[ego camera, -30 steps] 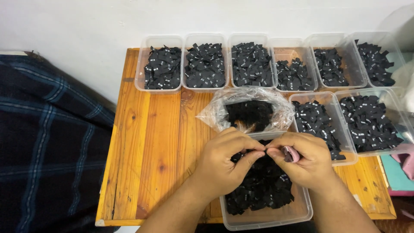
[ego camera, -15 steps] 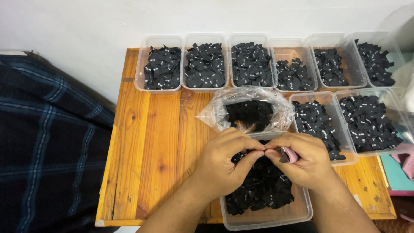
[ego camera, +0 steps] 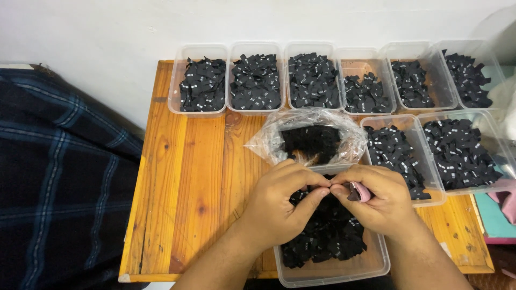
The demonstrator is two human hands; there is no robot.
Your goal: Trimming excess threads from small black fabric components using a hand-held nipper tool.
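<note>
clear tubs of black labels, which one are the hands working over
The nearest tub, at the table's front edge. Both the left hand and right hand meet above it; the other tubs sit farther back, untouched.

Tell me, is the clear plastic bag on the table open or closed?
Open. The clear plastic bag has its mouth spread wide, crumpled rim rolled back, so the black fabric labels piled inside show uncovered from above.

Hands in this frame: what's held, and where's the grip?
Right hand holds a small pink tool tucked in its curled fingers, only its end showing. Both hands' fingertips meet over the front tub of black labels, probably pinching one label; it's hidden, so I cannot tell where.
</note>
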